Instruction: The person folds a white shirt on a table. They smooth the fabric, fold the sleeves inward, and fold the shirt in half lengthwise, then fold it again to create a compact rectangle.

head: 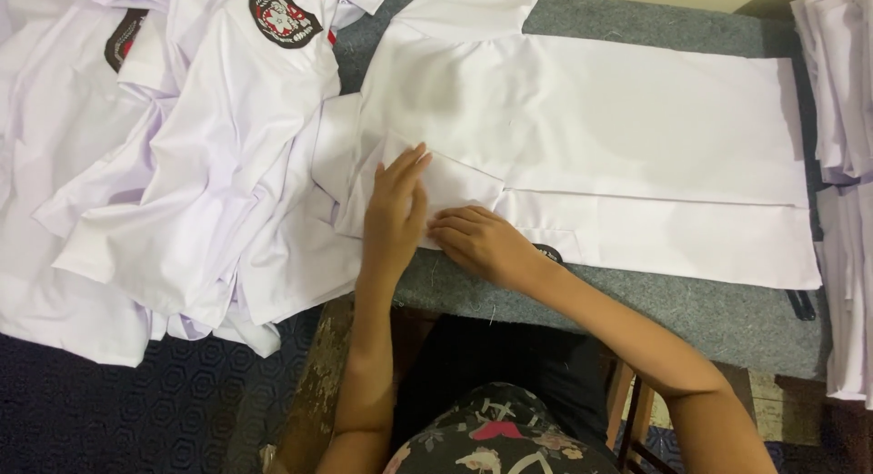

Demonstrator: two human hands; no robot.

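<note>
A white shirt lies spread flat on a grey padded table, its collar toward the top left. My left hand presses flat on the folded sleeve at the shirt's near left corner, fingers together and pointing away from me. My right hand rests beside it, fingers curled on the sleeve's lower edge, pinching the fold. The two hands nearly touch. A small dark patch shows just past my right wrist.
A heap of white shirts with dark round badges covers the left side. Another stack of folded white cloth stands at the right edge. A dark patterned mat lies below the heap. My lap is in the bottom centre.
</note>
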